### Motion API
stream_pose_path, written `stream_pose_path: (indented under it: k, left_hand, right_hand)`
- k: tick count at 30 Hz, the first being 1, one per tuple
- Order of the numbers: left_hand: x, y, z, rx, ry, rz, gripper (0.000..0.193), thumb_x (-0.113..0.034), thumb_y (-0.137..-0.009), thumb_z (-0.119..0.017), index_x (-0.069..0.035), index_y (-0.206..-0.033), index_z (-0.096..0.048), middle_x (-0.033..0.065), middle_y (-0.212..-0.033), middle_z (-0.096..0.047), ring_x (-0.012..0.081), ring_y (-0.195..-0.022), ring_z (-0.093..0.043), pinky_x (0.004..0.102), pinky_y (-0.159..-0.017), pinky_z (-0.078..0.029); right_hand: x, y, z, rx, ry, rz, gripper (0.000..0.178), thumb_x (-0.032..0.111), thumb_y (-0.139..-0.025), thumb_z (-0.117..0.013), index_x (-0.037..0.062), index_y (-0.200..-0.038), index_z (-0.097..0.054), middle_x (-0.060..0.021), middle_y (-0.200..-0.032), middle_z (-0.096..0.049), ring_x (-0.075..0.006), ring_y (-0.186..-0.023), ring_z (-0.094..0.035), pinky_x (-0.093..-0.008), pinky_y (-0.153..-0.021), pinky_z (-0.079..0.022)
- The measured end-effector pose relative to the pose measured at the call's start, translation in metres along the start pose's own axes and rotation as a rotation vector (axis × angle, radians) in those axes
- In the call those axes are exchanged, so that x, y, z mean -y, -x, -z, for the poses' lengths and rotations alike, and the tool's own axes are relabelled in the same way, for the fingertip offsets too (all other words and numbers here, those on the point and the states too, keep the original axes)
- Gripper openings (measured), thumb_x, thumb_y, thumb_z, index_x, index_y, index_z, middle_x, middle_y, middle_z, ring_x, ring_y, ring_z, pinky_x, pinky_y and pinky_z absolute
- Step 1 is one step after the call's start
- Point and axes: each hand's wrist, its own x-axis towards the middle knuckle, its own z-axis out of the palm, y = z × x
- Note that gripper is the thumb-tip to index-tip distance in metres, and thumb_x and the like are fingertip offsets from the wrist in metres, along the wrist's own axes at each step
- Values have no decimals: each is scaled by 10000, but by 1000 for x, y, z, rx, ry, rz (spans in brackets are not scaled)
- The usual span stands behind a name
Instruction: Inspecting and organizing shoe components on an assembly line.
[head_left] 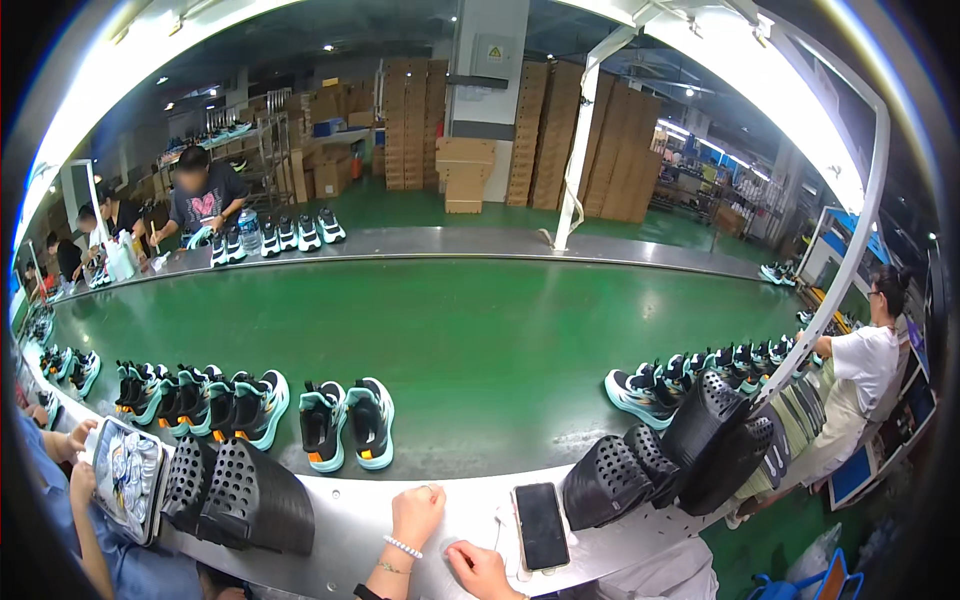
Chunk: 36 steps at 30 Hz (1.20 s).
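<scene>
- Green surface: the broadest feature in my head view, glossy and bordered by pale metal edges.
- Worktop: the near metal ledge, curving across the lower field and carrying everything closest to me.
- Co-worker: at the far right, in a white top, turned toward the line.
- Black perforated pieces: one cluster stands on the worktop to the left, another to the right.
- Shoes: black with turquoise soles; the nearest pair sits ahead of my hands, with a longer row to the right.
- Hands: near each other but apart. The left hand is curled into a loose fist over the worktop; I cannot tell whether its palm encloses anything. The right hand lies lower, its fingers partly hidden, so I cannot tell how far they close.
- Phone: dark-screened, flat on the worktop just right of the right hand, not touching it.
- White cable: thin, between right hand and phone.
- Beaded bracelet: white, around the left wrist.
</scene>
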Motion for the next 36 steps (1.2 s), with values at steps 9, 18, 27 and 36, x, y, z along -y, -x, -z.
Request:
stream_pose_path:
  k: [9, 18, 27, 36]
  left_hand:
    - [-123, -9, 91, 192, -98, -432, 232, -136, -748, -608, -60, -545, -526, 86, -517, -544, 255, -447, -550, 327, -410, -424]
    - [-188, -8, 158, 201, -78, -643, 178, -127, -688, -661, -82, -591, -519, 14, -533, -497, 177, -470, -546, 284, -440, -420]
    - [-198, -8, 161, 16, 33, -686, 241, -89, -688, -681, -83, -563, -475, 6, -491, -419, 174, -405, -457, 275, -395, -359]
    - [-172, 0, 140, -285, 1237, -565, 277, 50, -693, -630, -43, -560, -404, 5, -472, -412, 113, -380, -387, 239, -364, -307]
  right_hand:
    - [-19, 3, -1, 7, 48, 13, 140, 172, -814, -579, 49, -861, -627, -154, -592, -570, -313, -551, -583, -368, -497, -440]
    - [-15, 18, 2, -49, 26, 40, 121, 150, -806, -555, 74, -885, -606, -146, -603, -576, -320, -575, -589, -383, -520, -444]
    - [-12, 13, 9, -57, -3, -19, 122, 151, -812, -550, 87, -903, -600, -134, -595, -571, -308, -563, -585, -377, -516, -439]
    - [3, 2, 7, 5, -100, -63, 109, 139, -833, -543, 101, -923, -591, -72, -519, -494, -203, -449, -515, -321, -459, -387]
